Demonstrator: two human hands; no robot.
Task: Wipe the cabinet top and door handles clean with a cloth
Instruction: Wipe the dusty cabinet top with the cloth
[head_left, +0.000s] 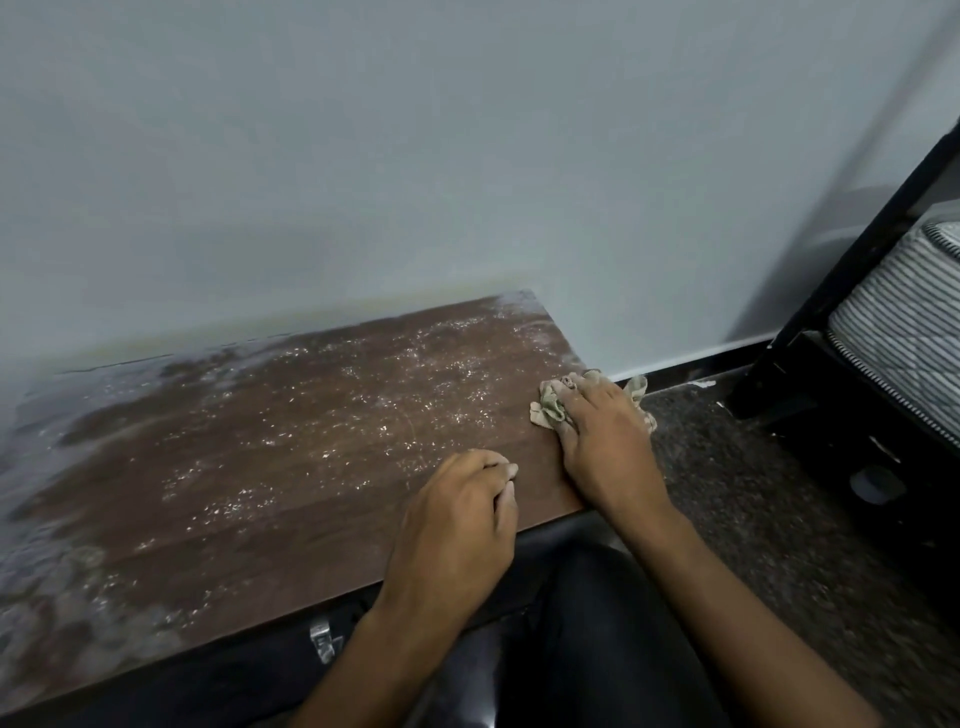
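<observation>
Most of the dusty brown wooden cabinet top (291, 447) lies to the left of the right hand (605, 436), its long axis running left-right along the wall. That hand presses flat, fingers spread, on the crumpled pale green cloth (550, 408) at the top's far right edge, so the cloth sits under and just beyond the palm. The left hand (457, 525) rests loosely curled, holding nothing, on the near edge, just left of the right. Judging by this, the next stroke should sweep leftward across the white specks.
</observation>
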